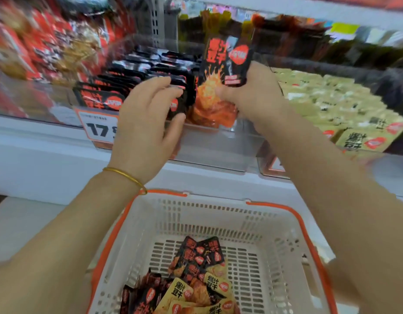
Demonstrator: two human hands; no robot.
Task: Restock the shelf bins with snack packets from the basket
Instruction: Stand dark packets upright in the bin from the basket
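Note:
My right hand (252, 96) grips a black snack packet (227, 61) upright above the clear shelf bin (209, 141), whose rows are black packets (137, 75). My left hand (148, 118) reaches into the same bin, its fingers and thumb curled round the front packets (176, 105) of a row. Below, the white basket (218, 214) with orange handles holds several black and yellow packets (196, 279) on its floor.
A bin of yellow packets (338, 105) sits to the right, red packets (26, 46) to the left. A price tag reading 17 (98, 128) hangs on the bin front. The white shelf ledge (48, 168) runs between bin and basket.

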